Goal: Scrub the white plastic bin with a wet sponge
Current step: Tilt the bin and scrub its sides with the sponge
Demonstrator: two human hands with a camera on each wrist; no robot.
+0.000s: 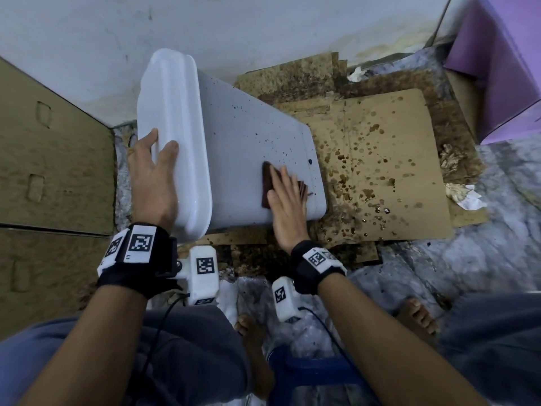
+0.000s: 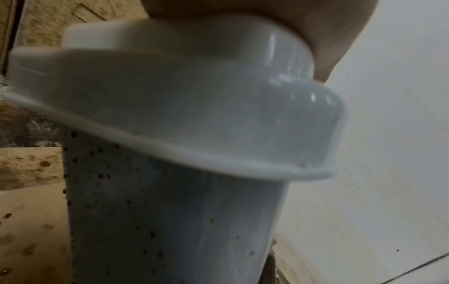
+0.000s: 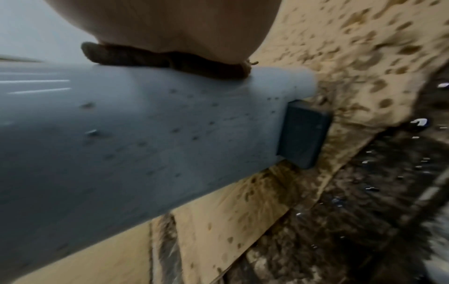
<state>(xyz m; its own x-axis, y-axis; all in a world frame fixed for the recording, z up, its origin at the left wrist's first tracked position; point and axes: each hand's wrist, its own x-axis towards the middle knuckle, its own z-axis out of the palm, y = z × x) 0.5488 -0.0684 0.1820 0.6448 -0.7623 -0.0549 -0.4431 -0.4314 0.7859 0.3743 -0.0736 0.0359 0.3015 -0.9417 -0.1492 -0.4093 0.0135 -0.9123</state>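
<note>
The white plastic bin lies tilted on its side, its lid to the left, and dark specks dot its upper wall. My left hand grips the lid end, thumb on the lid's face. My right hand presses flat, fingers straight, on a dark brown sponge near the bin's base end. In the left wrist view my palm sits against the lid above the speckled wall. The right wrist view shows the sponge squashed under my hand on the bin, near a dark grey foot.
Brown-splashed cardboard covers the wet floor under the bin. A big cardboard box stands at left, a purple box at back right, and a white wall behind. Crumpled paper lies at right. My bare foot and a blue stool are below.
</note>
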